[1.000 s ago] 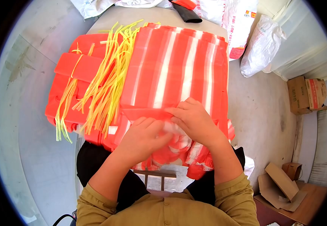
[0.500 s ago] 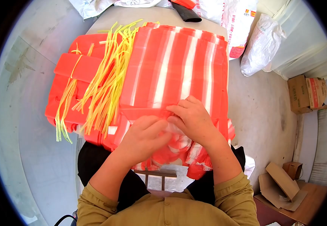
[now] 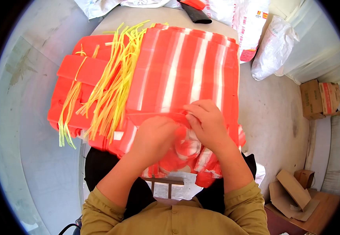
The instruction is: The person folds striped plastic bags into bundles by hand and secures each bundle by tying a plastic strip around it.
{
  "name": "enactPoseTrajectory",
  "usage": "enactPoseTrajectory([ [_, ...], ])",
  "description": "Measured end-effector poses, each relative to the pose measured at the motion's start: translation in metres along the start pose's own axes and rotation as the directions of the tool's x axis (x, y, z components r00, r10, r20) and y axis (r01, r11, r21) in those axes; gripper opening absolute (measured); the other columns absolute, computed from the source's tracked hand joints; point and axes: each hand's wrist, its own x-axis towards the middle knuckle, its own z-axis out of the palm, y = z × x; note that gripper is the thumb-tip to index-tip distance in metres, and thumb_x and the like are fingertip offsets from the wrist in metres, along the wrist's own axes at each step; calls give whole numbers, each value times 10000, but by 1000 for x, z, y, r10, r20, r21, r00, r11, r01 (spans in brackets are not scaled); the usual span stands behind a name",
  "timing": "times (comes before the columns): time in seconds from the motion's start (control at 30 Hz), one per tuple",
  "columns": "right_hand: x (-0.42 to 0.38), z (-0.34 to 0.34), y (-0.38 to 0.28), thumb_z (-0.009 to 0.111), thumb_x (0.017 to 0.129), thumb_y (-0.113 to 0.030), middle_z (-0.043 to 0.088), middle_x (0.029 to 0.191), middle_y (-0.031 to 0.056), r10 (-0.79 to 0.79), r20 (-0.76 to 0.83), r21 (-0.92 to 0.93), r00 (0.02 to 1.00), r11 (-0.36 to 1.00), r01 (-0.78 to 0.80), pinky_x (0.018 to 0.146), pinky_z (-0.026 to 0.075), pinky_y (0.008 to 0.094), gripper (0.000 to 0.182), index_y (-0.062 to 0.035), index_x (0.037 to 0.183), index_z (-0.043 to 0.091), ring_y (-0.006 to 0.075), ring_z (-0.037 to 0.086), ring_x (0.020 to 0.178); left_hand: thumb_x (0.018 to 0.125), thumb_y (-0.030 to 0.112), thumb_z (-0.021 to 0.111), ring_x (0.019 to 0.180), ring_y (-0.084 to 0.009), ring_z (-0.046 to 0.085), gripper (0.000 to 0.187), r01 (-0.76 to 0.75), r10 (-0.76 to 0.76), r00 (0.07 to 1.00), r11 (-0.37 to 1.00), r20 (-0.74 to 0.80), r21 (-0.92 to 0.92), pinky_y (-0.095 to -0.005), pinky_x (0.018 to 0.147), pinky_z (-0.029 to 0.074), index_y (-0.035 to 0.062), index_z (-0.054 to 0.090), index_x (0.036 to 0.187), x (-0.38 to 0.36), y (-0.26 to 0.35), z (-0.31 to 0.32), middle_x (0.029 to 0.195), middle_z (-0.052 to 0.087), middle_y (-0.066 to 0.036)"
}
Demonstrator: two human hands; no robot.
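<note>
Nearest: crumpled red-and-white ends (image 3: 207,170) hang off the near side of the stack, over the lap. Snag risk, I'd say: a knee or sleeve (image 3: 244,199) catching them could drag sheets out of line.

Next, the hands, both at the near part of the striped plastic stack (image 3: 185,70). Left hand (image 3: 158,135): fingers curled, blurred over the crumpled part; can't tell if it holds anything. Right hand (image 3: 207,121): thumb and forefinger narrow at the folded edge (image 3: 154,114) (film could be between them; can't confirm). My worry there: thin, slick-looking film. Two layers could come up as one, or the edge could slip or tear if both hands pull unevenly.

Left of the stack: loose yellow strips (image 3: 117,84) lie along its side and over red folded bundles (image 3: 76,68), one tied with a strip. A sideways forearm sweep could tangle or scatter them.

Farther: bare tabletop (image 3: 138,15), then a black tube-like thing (image 3: 195,15) at the far edge, white sacks (image 3: 252,27) beyond. Low risk, well apart from the hands.
</note>
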Motion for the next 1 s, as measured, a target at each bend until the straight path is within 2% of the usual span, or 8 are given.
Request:
enactPoseTrajectory([
  [0.1,-6,-20,-9,775,824,-68,715,919,96,-91,41,39,995,995,90,744,546,398,133,-36,940,716,301,668,873,821,14,771,920,-363,688,245,76,-80,995,994,-58,-74,-425,769,563,13,684,1050,4,-1,6,1009,697,-142],
  [0.2,-16,-30,-24,791,784,-74,717,904,78,-319,223,45,921,947,317,724,558,390,157,-42,899,687,297,675,857,834,45,795,922,-352,693,236,142,-148,983,988,-105,-61,-419,752,568,28,688,1044,3,-6,16,1065,690,-139],
  [0.3,-27,-18,-25,806,748,-86,718,949,71,-361,302,15,882,927,374,750,579,387,196,-51,897,684,293,690,898,831,61,808,920,-343,692,215,233,-232,960,972,-156,-10,-418,747,567,37,698,1014,10,4,17,1119,679,-126],
  [0.37,-26,-14,-22,810,739,-92,714,1002,80,-302,312,-8,901,947,320,787,590,401,216,-49,910,686,299,695,937,832,67,811,916,-330,693,208,249,-235,955,967,-179,54,-409,740,566,38,702,1007,10,4,17,1147,672,-116],
  [0.47,-19,-16,-17,814,736,-101,697,1102,94,-283,320,-15,904,953,304,848,594,413,263,-44,962,692,309,689,1005,841,65,800,946,-324,688,230,222,-219,975,971,-43,84,-415,763,562,40,706,1049,6,-2,11,1139,669,-114],
  [0.6,-14,-21,-21,816,741,-99,667,1200,108,-227,375,-45,899,964,262,907,580,419,367,-36,1079,687,319,664,1092,805,52,781,1048,-334,665,300,57,-40,995,982,-93,180,-449,867,537,47,718,1098,2,-12,6,1168,674,-105],
  [0.77,-16,-16,-16,819,728,-85,653,1234,122,-173,361,-69,917,975,211,929,569,422,465,-31,1168,678,326,652,1115,745,67,738,1185,-326,624,437,14,-17,1000,960,8,281,-491,992,484,70,723,1181,3,-4,-15,1244,677,-92],
  [1.0,-18,-11,-16,712,789,-71,649,1222,123,-181,354,-162,917,954,251,923,557,408,450,-7,1229,650,301,645,1088,742,66,703,1193,-308,623,469,-25,16,1000,931,27,364,-479,1009,468,73,724,1211,1,-11,-16,1255,678,-88],
])
